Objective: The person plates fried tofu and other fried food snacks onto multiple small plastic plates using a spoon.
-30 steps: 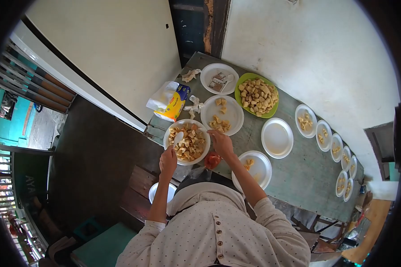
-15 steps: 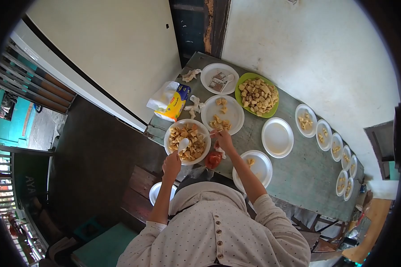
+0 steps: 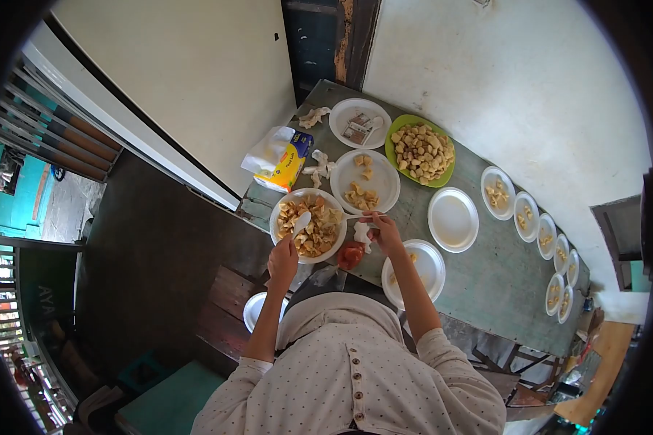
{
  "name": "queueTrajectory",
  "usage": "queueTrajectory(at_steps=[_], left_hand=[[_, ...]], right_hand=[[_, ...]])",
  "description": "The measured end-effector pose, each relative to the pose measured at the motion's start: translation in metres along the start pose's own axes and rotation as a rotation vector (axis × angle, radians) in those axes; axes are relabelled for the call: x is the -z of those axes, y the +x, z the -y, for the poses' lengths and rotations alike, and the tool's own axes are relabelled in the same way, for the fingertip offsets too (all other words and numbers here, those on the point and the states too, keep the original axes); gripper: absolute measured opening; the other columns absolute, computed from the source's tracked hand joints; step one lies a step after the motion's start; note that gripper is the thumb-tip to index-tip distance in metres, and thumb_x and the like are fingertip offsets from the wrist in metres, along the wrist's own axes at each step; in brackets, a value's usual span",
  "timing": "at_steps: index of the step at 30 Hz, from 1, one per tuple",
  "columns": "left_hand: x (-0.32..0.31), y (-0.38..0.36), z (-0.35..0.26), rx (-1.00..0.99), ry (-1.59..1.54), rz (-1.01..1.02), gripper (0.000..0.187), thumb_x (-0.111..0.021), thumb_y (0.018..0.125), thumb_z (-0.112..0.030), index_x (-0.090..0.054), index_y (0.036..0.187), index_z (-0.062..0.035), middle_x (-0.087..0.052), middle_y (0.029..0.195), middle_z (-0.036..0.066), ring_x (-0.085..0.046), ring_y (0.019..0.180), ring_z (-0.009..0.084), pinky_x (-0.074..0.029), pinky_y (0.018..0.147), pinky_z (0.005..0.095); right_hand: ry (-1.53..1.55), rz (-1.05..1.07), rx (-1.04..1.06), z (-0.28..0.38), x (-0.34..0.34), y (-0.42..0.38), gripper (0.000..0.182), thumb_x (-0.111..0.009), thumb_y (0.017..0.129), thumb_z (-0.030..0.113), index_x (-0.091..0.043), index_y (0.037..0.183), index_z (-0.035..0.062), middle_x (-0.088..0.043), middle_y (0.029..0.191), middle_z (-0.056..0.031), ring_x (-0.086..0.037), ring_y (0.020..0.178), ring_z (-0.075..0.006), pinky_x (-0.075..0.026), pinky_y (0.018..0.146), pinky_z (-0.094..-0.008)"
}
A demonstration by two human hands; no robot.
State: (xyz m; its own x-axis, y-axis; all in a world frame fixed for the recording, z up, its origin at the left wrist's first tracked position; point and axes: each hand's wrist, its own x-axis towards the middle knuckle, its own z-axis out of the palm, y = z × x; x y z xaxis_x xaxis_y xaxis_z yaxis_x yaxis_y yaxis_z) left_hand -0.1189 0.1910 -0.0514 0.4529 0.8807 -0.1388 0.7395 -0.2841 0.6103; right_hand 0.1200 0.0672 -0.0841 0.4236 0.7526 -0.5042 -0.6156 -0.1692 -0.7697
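My left hand (image 3: 283, 259) holds a white plastic spoon (image 3: 300, 222) over a white plate heaped with fried pieces (image 3: 309, 225) at the table's near left end. My right hand (image 3: 385, 230) hovers between that plate and a white plate with a few pieces (image 3: 370, 180); it grips a thin white utensil (image 3: 356, 216) and sits beside a crumpled white tissue (image 3: 360, 233). A small red cup (image 3: 350, 255) stands just under the right hand. Below my right forearm lies another white plate (image 3: 416, 270) with a few pieces.
A green plate of fried pieces (image 3: 421, 151), an empty white plate (image 3: 453, 219), a plate with wrappers (image 3: 359, 123), a yellow tissue pack (image 3: 286, 158) and several small filled plates (image 3: 530, 216) line the grey-green table (image 3: 486, 275). A white bowl (image 3: 255, 310) rests on a bench below.
My right hand moved right, away from the heaped plate's rim, and now holds a thin utensil. The left hand's spoon stayed over the heaped plate, shifting slightly.
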Motion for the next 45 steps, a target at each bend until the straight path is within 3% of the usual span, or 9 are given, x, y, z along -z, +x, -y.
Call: queueTrajectory(at_steps=[5,15,21,27,29,32,38,45], left_hand=[[-0.012,-0.002,0.004,-0.178,-0.101,-0.041,0.020,-0.046,0.085,-0.016,-0.056,0.098,-0.0048,-0.060,0.083,0.018,-0.058,0.075,0.0349,-0.046,0.063,0.0423],[-0.026,-0.007,-0.002,-0.290,-0.001,0.126,0.024,-0.045,0.086,-0.018,-0.057,0.102,-0.0053,-0.061,0.083,0.018,-0.058,0.076,0.0349,-0.046,0.064,0.0421],[-0.034,-0.009,-0.006,-0.380,0.032,0.181,0.024,-0.044,0.086,-0.018,-0.057,0.102,-0.0046,-0.061,0.085,0.018,-0.058,0.078,0.0349,-0.046,0.067,0.0418],[-0.040,-0.014,-0.017,-0.412,-0.006,0.192,0.024,-0.044,0.086,-0.018,-0.056,0.101,-0.0047,-0.060,0.087,0.019,-0.058,0.080,0.0354,-0.045,0.067,0.0417],[-0.041,-0.016,-0.022,-0.386,-0.013,0.226,0.023,-0.044,0.086,-0.017,-0.056,0.101,-0.0047,-0.060,0.087,0.019,-0.057,0.080,0.0357,-0.045,0.068,0.0415],[-0.044,-0.018,-0.023,-0.405,-0.003,0.243,0.023,-0.044,0.086,-0.017,-0.056,0.101,-0.0045,-0.060,0.087,0.018,-0.057,0.080,0.0357,-0.045,0.068,0.0413],[-0.042,-0.019,-0.008,-0.412,-0.006,0.153,0.023,-0.044,0.086,-0.016,-0.057,0.100,-0.0041,-0.060,0.086,0.018,-0.057,0.079,0.0347,-0.045,0.068,0.0408],[-0.015,-0.022,0.006,-0.234,0.030,0.175,0.026,-0.043,0.087,-0.018,-0.057,0.102,-0.0025,-0.060,0.090,0.019,-0.058,0.081,0.0342,-0.046,0.069,0.0400]], right_hand=[[0.023,-0.103,0.070,0.003,0.027,-0.053,0.031,-0.043,0.091,0.029,-0.053,0.103,0.0022,-0.060,0.090,-0.0086,-0.046,0.048,-0.0080,-0.036,0.040,-0.0180],[-0.021,-0.709,0.173,-0.039,0.119,-0.192,0.029,-0.044,0.091,0.029,-0.055,0.098,0.0044,-0.060,0.083,-0.0065,-0.048,0.044,-0.0065,-0.037,0.038,-0.0173],[0.009,-0.960,0.283,-0.069,0.138,-0.214,0.030,-0.042,0.091,0.031,-0.055,0.098,0.0056,-0.062,0.084,-0.0061,-0.049,0.043,-0.0060,-0.036,0.036,-0.0176],[-0.257,-1.144,0.351,-0.064,0.121,-0.206,0.027,-0.041,0.092,0.024,-0.057,0.094,0.0031,-0.062,0.078,-0.0063,-0.048,0.039,-0.0069,-0.036,0.034,-0.0204],[-0.497,-1.263,0.465,-0.060,0.113,-0.208,0.025,-0.042,0.091,0.019,-0.059,0.091,0.0009,-0.062,0.075,-0.0069,-0.047,0.039,-0.0072,-0.035,0.034,-0.0220],[-0.567,-1.292,0.559,-0.057,0.104,-0.209,0.023,-0.043,0.090,0.016,-0.060,0.090,0.0002,-0.062,0.074,-0.0072,-0.047,0.039,-0.0074,-0.036,0.035,-0.0223],[-0.651,-1.146,0.530,-0.064,0.088,-0.199,0.022,-0.043,0.090,0.015,-0.060,0.089,0.0011,-0.063,0.073,-0.0074,-0.047,0.040,-0.0081,-0.037,0.037,-0.0226],[-0.859,-1.164,0.664,-0.053,0.090,-0.178,0.022,-0.042,0.090,0.013,-0.060,0.087,0.0005,-0.063,0.073,-0.0076,-0.047,0.041,-0.0088,-0.037,0.039,-0.0241]])
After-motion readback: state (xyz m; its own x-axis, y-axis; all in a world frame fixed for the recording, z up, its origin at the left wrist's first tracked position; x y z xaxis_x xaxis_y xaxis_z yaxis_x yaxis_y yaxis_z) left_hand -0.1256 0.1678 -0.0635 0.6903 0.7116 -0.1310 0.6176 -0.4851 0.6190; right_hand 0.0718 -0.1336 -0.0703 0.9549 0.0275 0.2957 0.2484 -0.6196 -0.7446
